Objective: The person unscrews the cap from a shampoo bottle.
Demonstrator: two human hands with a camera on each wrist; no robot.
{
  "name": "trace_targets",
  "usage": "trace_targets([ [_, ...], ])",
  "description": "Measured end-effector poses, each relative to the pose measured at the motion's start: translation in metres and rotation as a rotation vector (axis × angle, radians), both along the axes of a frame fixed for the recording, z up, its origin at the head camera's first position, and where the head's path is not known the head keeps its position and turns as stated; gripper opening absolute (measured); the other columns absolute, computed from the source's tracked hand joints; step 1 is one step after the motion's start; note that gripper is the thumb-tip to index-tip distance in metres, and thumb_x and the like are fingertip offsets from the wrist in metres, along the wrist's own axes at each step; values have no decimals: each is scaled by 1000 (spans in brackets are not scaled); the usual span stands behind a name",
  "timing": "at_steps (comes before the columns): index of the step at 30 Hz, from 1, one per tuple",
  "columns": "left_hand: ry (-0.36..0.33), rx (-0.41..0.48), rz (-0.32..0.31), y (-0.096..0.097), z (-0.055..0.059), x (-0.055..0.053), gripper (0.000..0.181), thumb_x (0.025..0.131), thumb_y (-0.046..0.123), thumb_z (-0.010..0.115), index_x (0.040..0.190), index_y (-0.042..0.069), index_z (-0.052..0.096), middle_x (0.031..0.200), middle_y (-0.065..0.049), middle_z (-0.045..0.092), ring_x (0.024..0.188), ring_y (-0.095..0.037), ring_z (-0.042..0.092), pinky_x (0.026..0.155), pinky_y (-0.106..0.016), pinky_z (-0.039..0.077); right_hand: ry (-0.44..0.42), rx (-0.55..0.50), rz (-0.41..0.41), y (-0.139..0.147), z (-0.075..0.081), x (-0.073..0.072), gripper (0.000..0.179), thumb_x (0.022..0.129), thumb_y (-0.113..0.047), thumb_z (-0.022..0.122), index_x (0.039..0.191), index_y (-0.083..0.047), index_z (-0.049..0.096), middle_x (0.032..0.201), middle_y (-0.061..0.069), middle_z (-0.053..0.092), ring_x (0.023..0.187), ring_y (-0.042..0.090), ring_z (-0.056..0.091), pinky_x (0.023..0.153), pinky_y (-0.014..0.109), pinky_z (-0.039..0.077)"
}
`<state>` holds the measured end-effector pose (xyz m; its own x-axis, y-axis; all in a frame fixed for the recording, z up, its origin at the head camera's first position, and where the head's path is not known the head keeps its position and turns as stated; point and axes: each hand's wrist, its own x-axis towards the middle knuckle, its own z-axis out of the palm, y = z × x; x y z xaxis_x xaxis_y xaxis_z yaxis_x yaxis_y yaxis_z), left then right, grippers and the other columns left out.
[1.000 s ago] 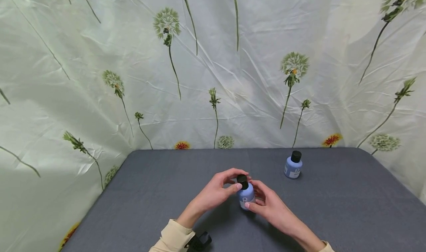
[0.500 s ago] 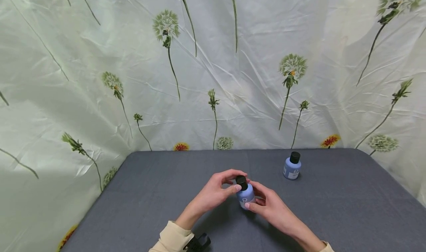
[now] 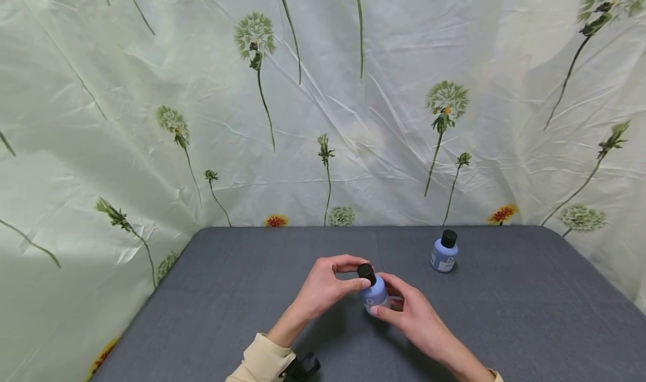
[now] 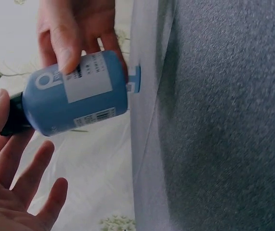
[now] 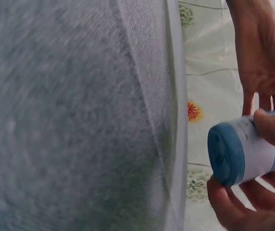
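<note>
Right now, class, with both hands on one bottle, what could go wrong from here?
The blue bottle is held above the table, so it could drop if the right hand slips. The left hand pinches the black cap; a twist might loosen it, and the tilted bottle could then spill any contents.

The bottle point(image 4: 74, 109) I hold looks like smooth plastic with a soft sheen, its label point(image 4: 89, 79) like paper, its cap point(image 4: 17, 115) like dark plastic. My sleeve point(image 3: 264, 357) is matt cloth, the tabletop point(image 3: 242, 281) grainy, matt fabric; the backdrop point(image 3: 313, 101) looks thin, glossy and creased.
</note>
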<state>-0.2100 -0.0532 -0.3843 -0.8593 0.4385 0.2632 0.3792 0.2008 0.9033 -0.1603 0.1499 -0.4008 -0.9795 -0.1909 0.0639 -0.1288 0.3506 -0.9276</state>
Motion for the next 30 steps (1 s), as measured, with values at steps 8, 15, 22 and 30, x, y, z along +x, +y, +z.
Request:
trace_targets([
  [8, 37, -28, -70, 3, 0, -1, 41, 86, 27, 79, 125, 30, 66, 116, 11, 68, 110, -9, 60, 93, -45, 46, 30, 40, -44, 1, 2, 4, 57, 83, -20, 80, 134, -11, 56, 120, 7, 62, 108, 23, 60, 89, 42, 50],
  [15, 86, -6, -299, 0, 1, -4, 49, 93, 11, 69, 138, 26, 57, 142, 6, 53, 130, -13, 48, 106, -38, 37, 45, 74, -18, 4, 1, 2, 57, 84, -20, 79, 136, -12, 55, 123, 8, 62, 110, 23, 59, 90, 41, 50],
  [22, 131, 31, -364, -3, 0, -6, 39, 96, -2, 57, 132, 12, 63, 141, 2, 55, 133, -14, 46, 107, -39, 36, -1, 104, -17, 6, 5, -1, 62, 85, -18, 78, 140, -10, 52, 129, 10, 59, 115, 26, 57, 93, 47, 48],
  [30, 64, -9, -289, -8, 5, -5, 40, 95, 0, 63, 130, 18, 66, 125, 11, 65, 124, -10, 54, 105, -42, 38, 2, 127, 11, 6, 7, 0, 61, 87, -13, 76, 142, -11, 50, 134, 12, 56, 121, 29, 53, 96, 50, 46],
])
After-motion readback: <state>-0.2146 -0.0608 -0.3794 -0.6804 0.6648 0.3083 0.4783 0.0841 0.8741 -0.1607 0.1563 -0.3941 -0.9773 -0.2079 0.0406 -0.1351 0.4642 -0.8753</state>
